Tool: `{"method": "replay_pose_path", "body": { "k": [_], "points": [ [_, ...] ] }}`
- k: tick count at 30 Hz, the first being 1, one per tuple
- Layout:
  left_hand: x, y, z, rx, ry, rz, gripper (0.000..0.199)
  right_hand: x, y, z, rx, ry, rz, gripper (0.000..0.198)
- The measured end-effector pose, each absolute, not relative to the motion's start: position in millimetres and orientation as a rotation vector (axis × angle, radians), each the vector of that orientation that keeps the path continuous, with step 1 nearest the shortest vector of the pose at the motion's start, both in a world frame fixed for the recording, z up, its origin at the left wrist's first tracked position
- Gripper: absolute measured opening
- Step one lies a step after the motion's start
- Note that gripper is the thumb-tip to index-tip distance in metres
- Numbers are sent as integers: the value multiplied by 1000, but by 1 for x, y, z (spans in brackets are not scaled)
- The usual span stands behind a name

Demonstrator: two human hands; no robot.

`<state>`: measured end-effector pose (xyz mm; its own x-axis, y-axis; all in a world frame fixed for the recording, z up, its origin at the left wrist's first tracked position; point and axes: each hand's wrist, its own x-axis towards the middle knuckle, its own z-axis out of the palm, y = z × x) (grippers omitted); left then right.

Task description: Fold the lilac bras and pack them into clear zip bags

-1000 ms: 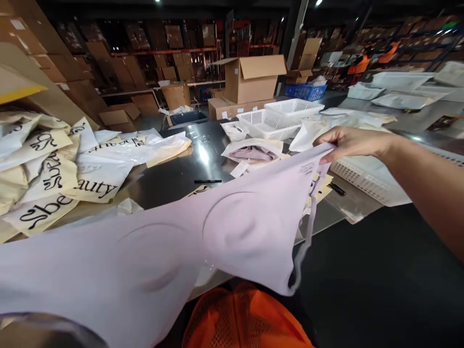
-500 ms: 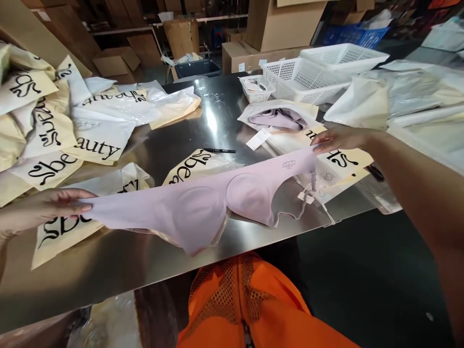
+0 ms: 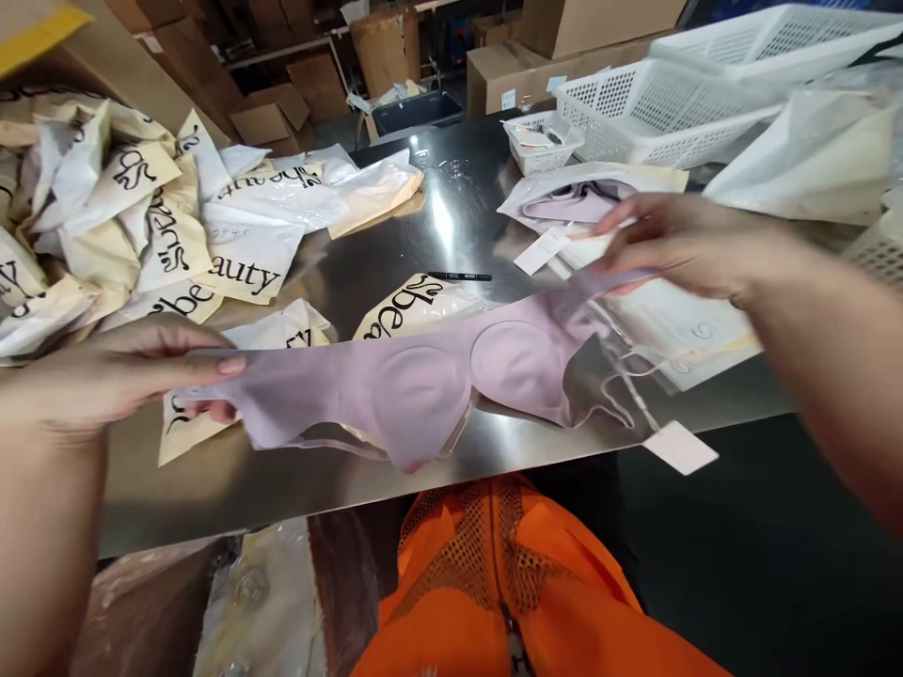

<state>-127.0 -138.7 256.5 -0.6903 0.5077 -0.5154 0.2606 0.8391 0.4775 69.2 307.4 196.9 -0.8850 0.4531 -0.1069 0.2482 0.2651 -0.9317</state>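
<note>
Lilac bra [image 3: 423, 381] came down from chest height since a second ago and hung stretched just above the steel table [image 3: 282, 489]. Your left hand [image 3: 119, 371] pinched one wing end, your right hand [image 3: 677, 246] pinched the other. Its paper tag [image 3: 679, 448] dangled past the table edge.

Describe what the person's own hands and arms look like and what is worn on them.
Both arms are bare: no sleeves, gloves, watch or bracelets show. The left hand and right hand carry no rings that I can see, and the fingernails look short and unpainted. Below, an orange mesh vest with a front zip covers the torso.
</note>
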Motion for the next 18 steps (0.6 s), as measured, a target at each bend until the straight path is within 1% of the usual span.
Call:
{"method": "replay_pose_path", "body": {
  "k": [1,3,4,6,9,11,13,15,16,18],
  "points": [
    [-119,-120,261,601,2254,524,52,63,280,193,-620,-2263,1877,32],
    [-103,-80,264,685,2149,602,48,53,231,183,-486,-2147,2316,33],
    [-96,-60,263,716,2117,642,45,50,214,179,-441,-2097,2423,32],
    [-85,-20,256,761,2053,710,41,53,200,172,-401,-1905,2462,29],
    [-75,30,235,772,1937,768,36,88,207,159,-479,-1509,2271,27],
    [-71,55,216,737,1858,765,39,124,205,144,-596,-1332,2249,26],
    [-71,71,197,726,1818,731,48,157,186,122,-741,-1236,2374,28],
    [-74,78,179,799,1901,701,54,179,156,97,-898,-1121,2559,32],
    [-76,79,171,878,2003,675,53,186,140,86,-962,-1057,2616,35],
    [-83,75,157,1072,2270,581,45,189,113,70,-1034,-974,2626,40]
  ]
}}
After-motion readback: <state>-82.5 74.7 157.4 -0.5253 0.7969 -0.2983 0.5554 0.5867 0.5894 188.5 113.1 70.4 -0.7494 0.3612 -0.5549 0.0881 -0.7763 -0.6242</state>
